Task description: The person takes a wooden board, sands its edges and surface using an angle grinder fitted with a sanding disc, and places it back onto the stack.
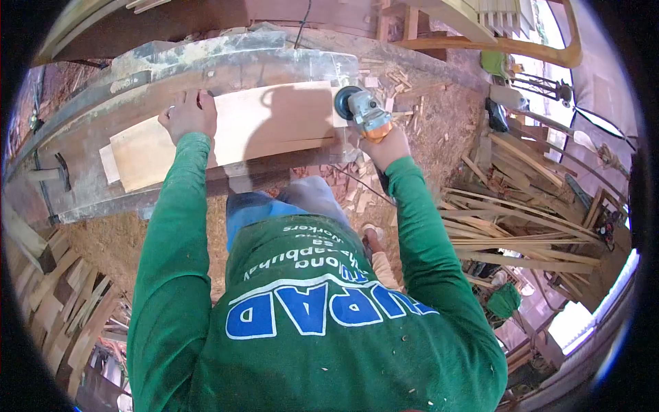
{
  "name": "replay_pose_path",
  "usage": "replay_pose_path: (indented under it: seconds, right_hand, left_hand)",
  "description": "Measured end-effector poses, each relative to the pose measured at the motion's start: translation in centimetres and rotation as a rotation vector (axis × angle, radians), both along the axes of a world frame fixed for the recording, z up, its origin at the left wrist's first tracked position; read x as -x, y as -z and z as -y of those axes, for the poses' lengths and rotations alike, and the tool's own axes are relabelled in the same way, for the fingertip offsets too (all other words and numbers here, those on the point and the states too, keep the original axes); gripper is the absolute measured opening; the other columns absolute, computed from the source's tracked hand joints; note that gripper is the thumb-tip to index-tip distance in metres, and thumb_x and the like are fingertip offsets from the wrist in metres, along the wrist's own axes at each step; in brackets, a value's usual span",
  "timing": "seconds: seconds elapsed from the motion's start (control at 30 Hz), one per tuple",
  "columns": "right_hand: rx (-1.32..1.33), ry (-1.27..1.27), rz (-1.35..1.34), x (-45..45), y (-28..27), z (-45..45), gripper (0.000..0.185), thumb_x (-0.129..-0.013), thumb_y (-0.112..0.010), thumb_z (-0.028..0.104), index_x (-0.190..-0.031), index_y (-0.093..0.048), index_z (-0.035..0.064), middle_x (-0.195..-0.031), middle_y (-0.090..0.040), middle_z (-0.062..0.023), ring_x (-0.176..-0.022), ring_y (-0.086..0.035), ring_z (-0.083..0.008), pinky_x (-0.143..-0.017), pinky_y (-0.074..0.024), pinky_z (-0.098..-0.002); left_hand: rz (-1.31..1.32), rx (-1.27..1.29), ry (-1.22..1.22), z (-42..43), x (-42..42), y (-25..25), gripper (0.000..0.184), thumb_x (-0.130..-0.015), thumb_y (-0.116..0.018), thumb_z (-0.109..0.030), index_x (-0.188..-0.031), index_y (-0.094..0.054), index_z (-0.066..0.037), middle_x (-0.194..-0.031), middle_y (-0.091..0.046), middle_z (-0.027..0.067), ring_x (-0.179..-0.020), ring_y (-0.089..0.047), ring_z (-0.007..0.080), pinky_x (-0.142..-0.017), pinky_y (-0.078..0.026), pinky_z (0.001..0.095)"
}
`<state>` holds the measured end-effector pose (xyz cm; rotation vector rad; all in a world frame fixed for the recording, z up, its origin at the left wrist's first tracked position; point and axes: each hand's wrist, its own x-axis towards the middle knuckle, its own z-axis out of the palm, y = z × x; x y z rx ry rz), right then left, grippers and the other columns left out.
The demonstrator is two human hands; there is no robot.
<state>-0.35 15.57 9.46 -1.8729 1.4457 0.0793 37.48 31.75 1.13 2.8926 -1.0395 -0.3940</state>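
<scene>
One grinder (371, 115) in right hand (389, 147)

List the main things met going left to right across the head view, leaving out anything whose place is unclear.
Hammer-like tool → left hand → handheld power tool → pile of long wood strips

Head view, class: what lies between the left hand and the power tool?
In the head view, a stretch of pale board lies between the left hand and the power tool, with a dark shadow across it.
</scene>
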Motion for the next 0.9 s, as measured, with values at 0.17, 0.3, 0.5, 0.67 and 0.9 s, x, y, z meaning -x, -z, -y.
replay_pose_path:
  seconds: [0.17,0.3,0.5,0.67,0.9]
  right_hand:
    - [-0.082,0.025,-0.149,2.1,-1.0,-1.7,0.053,-0.075,-0.087,0.038,-0.113,-0.072,0.0048,-0.105,-0.077,-0.0174,-0.098,-0.075,-0.0341,-0.086,-0.0584,-0.0433]
    - [-0.043,0.056,-0.081,2.5,-0.6,-1.9,0.051,-0.074,-0.087,0.038,-0.11,-0.072,0.0034,-0.099,-0.077,-0.0169,-0.094,-0.075,-0.0348,-0.084,-0.0588,-0.0442]
    - [0.035,0.107,-0.116,4.9,3.4,-3.0,0.055,-0.072,-0.087,0.035,-0.114,-0.071,0.0023,-0.101,-0.077,-0.019,-0.095,-0.075,-0.0363,-0.084,-0.0591,-0.0435]
    - [-0.036,0.103,-0.073,2.8,0.1,-2.2,0.056,-0.072,-0.088,0.038,-0.109,-0.072,-0.0014,-0.1,-0.077,-0.0186,-0.095,-0.076,-0.0343,-0.084,-0.0588,-0.0421]
    - [-0.044,0.11,-0.002,0.1,-0.4,-0.1,0.056,-0.073,-0.088,0.04,-0.112,-0.075,0.0023,-0.099,-0.078,-0.0182,-0.095,-0.076,-0.0337,-0.084,-0.0587,-0.0413]
  left_hand:
    - [0.001,-0.015,0.009,-0.4,0.2,0.1,0.044,-0.102,-0.041,-0.043,-0.12,-0.071,-0.017,-0.127,-0.067,0.0083,-0.12,-0.062,0.0294,-0.111,-0.028,0.0512]
    - [0.02,-0.011,0.015,-0.3,-0.2,0.7,0.044,-0.102,-0.041,-0.043,-0.119,-0.072,-0.017,-0.126,-0.068,0.0076,-0.122,-0.061,0.0291,-0.111,-0.029,0.0519]
    - [0.023,0.012,0.024,-0.5,0.0,0.9,0.044,-0.103,-0.04,-0.043,-0.118,-0.072,-0.017,-0.128,-0.067,0.0075,-0.122,-0.061,0.0289,-0.112,-0.028,0.0518]
    - [0.009,0.008,0.026,-0.4,0.0,0.7,0.044,-0.103,-0.04,-0.044,-0.119,-0.072,-0.018,-0.129,-0.067,0.0075,-0.122,-0.061,0.0278,-0.111,-0.028,0.0516]
    - [0.001,0.01,0.026,-0.5,-0.1,0.6,0.044,-0.103,-0.04,-0.044,-0.121,-0.071,-0.018,-0.126,-0.067,0.0086,-0.12,-0.062,0.0279,-0.111,-0.028,0.0508]
